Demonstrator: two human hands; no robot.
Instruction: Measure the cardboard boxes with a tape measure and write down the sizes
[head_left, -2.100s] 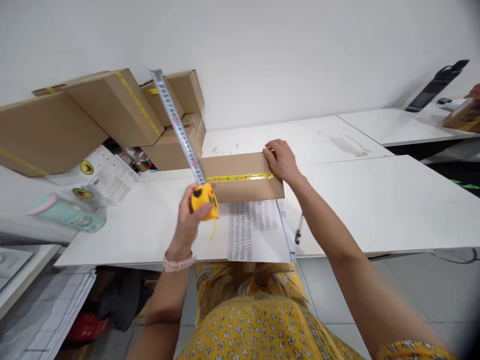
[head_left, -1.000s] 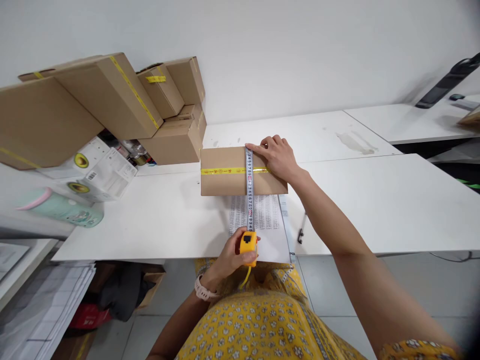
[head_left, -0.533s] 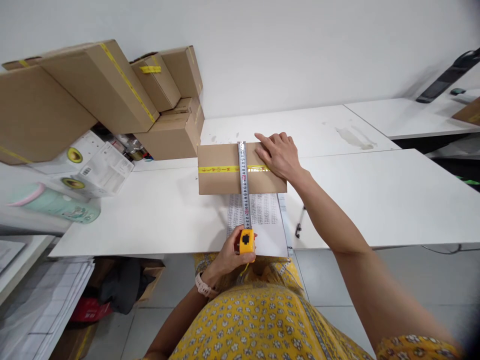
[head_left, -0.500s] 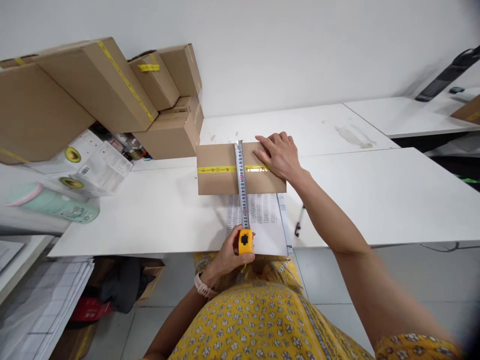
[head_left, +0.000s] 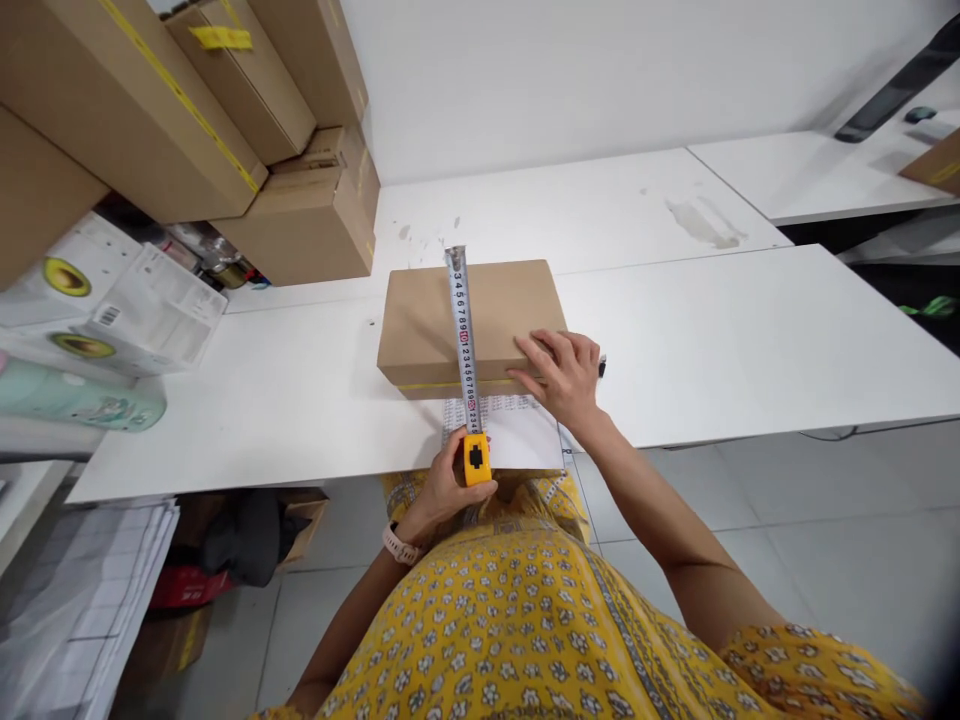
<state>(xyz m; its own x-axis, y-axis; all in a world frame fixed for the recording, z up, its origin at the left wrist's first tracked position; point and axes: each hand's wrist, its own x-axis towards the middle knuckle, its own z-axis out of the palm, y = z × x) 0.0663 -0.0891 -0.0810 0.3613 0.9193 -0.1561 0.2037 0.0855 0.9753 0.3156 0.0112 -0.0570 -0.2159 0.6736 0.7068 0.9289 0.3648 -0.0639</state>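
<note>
My left hand [head_left: 444, 485] is closed around a yellow tape measure [head_left: 476, 459] at the table's front edge. Its blade [head_left: 464, 340] is pulled out and runs away from me across a brown cardboard box [head_left: 424, 310], with the metal end beyond the far edge. The box shows a plain face upward, and a strip of yellow tape lies low on its near side. My right hand [head_left: 566, 375] grips the box at its near right corner, fingers on top and thumb at the front. Printed sheets [head_left: 517, 440] lie partly under the box.
Cardboard boxes [head_left: 300, 225] are stacked at the left against the wall. Before them are white cartons with avocado pictures [head_left: 150, 310] and a mint-green bottle [head_left: 90, 395]. A dark upright object [head_left: 896, 80] stands far right on the white table [head_left: 712, 350].
The box has turned over toward me: its taped face was on top and now faces the near side. My right hand has moved to its near right corner. The view has shifted.
</note>
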